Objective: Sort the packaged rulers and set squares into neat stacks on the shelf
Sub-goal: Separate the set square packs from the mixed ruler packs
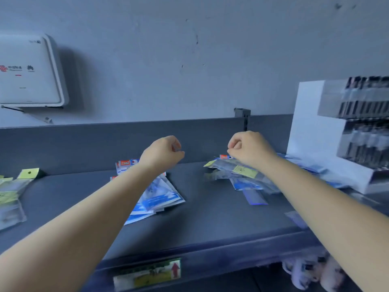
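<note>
Left of the white display box (311, 131), the right hand (248, 149) pinches a packet atop the mixed pile (242, 175); left hand (163, 151) hovers curled, empty. Slippery sleeves could slide off the shelf (210, 218).

The left forearm (88, 209) covers part of the blue-and-white packets (160, 199) at mid-shelf. The right hand (248, 150) hides the top of the mixed pile (242, 175) near the shelf's right end. The yellow-tagged packets (10, 197) are cut by the left edge. The display box (357, 127) is blurred and cut by the right edge.
</note>
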{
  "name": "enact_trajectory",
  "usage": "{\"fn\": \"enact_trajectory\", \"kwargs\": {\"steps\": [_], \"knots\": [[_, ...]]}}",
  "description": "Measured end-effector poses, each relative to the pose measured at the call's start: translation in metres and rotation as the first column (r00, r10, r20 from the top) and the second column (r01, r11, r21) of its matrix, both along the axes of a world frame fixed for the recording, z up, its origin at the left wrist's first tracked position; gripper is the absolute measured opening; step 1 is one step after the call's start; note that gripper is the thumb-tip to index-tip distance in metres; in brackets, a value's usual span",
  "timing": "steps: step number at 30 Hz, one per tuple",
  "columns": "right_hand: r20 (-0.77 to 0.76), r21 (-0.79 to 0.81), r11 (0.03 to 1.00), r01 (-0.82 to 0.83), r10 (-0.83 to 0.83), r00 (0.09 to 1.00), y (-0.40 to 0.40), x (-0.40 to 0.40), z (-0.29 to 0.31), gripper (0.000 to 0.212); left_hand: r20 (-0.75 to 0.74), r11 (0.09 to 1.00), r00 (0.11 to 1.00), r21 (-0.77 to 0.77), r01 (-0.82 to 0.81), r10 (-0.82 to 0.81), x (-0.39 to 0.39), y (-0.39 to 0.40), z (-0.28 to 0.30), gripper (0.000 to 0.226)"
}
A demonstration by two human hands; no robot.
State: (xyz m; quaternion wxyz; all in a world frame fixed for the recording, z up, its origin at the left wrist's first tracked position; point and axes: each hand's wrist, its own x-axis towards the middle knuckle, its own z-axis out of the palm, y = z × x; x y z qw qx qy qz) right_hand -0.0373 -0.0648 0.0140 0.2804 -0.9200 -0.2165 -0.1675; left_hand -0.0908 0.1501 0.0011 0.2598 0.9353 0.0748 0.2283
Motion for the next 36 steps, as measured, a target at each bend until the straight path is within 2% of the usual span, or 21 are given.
{"fn": "enact_trajectory", "kwargs": {"steps": [3, 9, 14, 18, 24, 27, 31, 36], "knots": [[0.006, 0.014, 0.999, 0.043, -0.044, 0.999, -0.048, 0.018, -0.006, 0.020, -0.031, 0.999, 0.998, 0.001, 0.052, -0.052, 0.021, -0.052, -0.006, 0.008], [-0.046, 0.016, 0.998, 0.062, -0.061, 0.997, -0.111, 0.045, -0.017, 0.011, -0.181, 0.994, 0.980, 0.065, 0.092, -0.079, 0.054, -0.120, -0.022, 0.020], [-0.055, 0.022, 0.998, 0.057, -0.056, 0.997, -0.132, 0.069, -0.017, 0.006, -0.251, 0.984, 0.966, 0.180, -0.017, 0.062, 0.077, -0.134, -0.027, 0.044], [-0.098, -0.024, 0.998, 0.054, -0.056, 0.994, -0.139, 0.090, -0.022, 0.021, -0.362, 0.973, 0.915, 0.201, -0.112, 0.180, 0.092, -0.127, -0.032, 0.060], [-0.205, -0.243, 0.970, -0.029, -0.022, 0.979, -0.125, 0.116, -0.027, 0.051, -0.337, 0.995, 0.937, 0.057, -0.080, 0.094, 0.114, -0.106, -0.038, 0.060], [-0.225, -0.309, 0.949, -0.068, -0.003, 0.974, -0.113, 0.133, -0.026, 0.047, -0.394, 0.995, 0.915, 0.079, -0.059, 0.085, 0.120, -0.101, -0.034, 0.051], [-0.305, -0.259, 0.955, -0.147, 0.063, 0.950, -0.101, 0.159, -0.020, 0.041, -0.481, 0.999, 0.876, 0.014, 0.045, -0.033, 0.117, -0.092, -0.029, 0.051], [-0.396, -0.371, 0.896, -0.245, 0.086, 0.914, -0.098, 0.177, -0.029, 0.048, -0.456, 0.985, 0.879, 0.028, 0.168, -0.137, 0.109, -0.077, -0.026, 0.038]]}}
